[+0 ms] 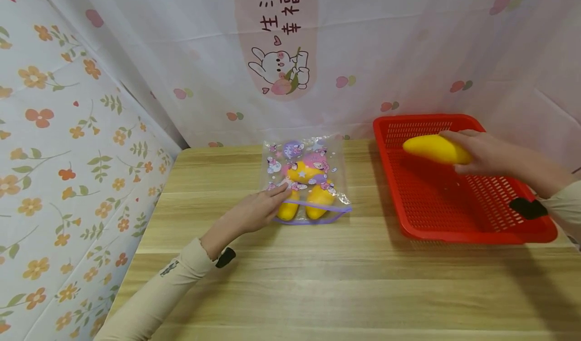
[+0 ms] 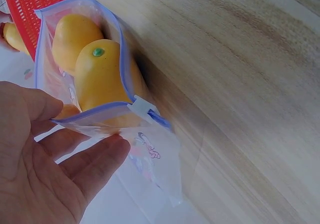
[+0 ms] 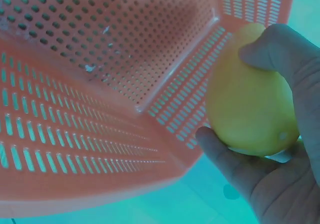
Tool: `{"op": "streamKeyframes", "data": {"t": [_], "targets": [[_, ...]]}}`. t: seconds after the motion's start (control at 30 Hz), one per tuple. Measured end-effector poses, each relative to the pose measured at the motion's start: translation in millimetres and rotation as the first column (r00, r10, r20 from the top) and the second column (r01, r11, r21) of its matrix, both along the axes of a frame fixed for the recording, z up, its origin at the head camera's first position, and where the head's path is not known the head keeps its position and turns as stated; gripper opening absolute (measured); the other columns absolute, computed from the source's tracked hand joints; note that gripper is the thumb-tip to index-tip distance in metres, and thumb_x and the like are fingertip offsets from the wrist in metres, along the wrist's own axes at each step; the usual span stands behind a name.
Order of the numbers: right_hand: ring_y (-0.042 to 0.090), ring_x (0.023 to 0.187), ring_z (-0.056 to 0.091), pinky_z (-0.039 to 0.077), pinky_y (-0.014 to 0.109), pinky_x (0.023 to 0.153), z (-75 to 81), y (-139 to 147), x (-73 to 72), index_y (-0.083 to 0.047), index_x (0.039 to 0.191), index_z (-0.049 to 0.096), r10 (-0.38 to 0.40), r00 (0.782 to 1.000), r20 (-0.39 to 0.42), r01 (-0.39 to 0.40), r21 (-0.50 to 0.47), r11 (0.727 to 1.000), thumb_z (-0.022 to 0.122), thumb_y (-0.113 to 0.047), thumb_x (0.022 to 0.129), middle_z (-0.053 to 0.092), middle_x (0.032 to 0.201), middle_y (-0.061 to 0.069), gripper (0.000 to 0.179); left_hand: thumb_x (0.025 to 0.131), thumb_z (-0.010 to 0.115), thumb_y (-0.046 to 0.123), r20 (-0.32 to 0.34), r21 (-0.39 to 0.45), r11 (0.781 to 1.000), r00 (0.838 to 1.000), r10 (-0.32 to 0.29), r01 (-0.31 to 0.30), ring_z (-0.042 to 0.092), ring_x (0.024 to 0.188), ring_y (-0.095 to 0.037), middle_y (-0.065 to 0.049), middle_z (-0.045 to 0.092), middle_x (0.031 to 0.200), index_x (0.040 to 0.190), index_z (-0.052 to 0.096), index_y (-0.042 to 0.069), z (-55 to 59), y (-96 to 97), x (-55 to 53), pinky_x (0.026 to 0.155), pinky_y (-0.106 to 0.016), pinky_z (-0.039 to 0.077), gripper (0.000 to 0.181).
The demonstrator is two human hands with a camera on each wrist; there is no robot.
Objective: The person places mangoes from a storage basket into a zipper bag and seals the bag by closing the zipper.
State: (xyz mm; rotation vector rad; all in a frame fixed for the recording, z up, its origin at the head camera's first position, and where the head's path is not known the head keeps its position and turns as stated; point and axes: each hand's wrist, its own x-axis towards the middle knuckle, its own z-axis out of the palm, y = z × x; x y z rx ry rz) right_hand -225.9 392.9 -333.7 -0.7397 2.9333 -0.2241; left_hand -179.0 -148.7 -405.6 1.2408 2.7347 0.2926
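One mango (image 1: 428,148) in right hand (image 1: 483,152) (fingers curled), left hand (image 1: 259,210) pinching bag (image 1: 317,179).

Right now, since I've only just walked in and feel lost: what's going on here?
A person's right grip holds a yellow mango-like fruit at the red basket; whether above or inside its rim is hard to tell. The left grip holds a clear printed bag by its open mouth, on the wooden table. Three more yellow fruits show in the bag.
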Motion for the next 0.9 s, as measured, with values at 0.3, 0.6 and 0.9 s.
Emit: {"op": "streamKeyframes", "data": {"t": [0.3, 0.6, 0.9], "targets": [[0.045, 0.100, 0.056, 0.054, 0.062, 0.079, 5.5, -8.6, 7.8, 0.006, 0.146, 0.038, -0.007, 0.999, -0.036, 0.006, -0.008, 1.000, 0.087, -0.007, 0.076, 0.050, 0.128, 0.035, 0.086, 0.105, 0.056, 0.011, -0.005, -0.005, 1.000, 1.000, 0.000, 0.000, 0.050, 0.132, -0.037, -0.020, 0.038, 0.156, 0.152, 0.043, -0.001, 0.0, -0.5, -0.2, 0.103, -0.047, 0.046, 0.050], [0.038, 0.088, 0.058, 0.055, 0.058, 0.074, 8.6, -15.7, 16.8, 0.004, 0.147, 0.039, -0.012, 0.994, -0.111, 0.009, -0.027, 1.000, 0.088, -0.007, 0.076, 0.052, 0.126, 0.033, 0.087, 0.105, 0.057, 0.012, -0.005, -0.004, 1.000, 1.000, 0.007, -0.007, 0.050, 0.133, -0.036, -0.019, 0.039, 0.156, 0.153, 0.043, 0.000, 1.0, -1.0, 1.8, 0.104, -0.047, 0.045, 0.051], [0.036, 0.083, 0.056, 0.054, 0.054, 0.068, 13.8, -25.5, 25.6, 0.005, 0.147, 0.041, -0.015, 0.981, -0.193, 0.001, -0.071, 0.997, 0.087, -0.005, 0.074, 0.052, 0.126, 0.033, 0.087, 0.105, 0.056, 0.013, -0.009, -0.001, 1.000, 1.000, 0.004, -0.004, 0.049, 0.134, -0.037, -0.019, 0.038, 0.156, 0.152, 0.044, 0.000, 1.3, -2.0, 3.2, 0.104, -0.048, 0.045, 0.050]]}}
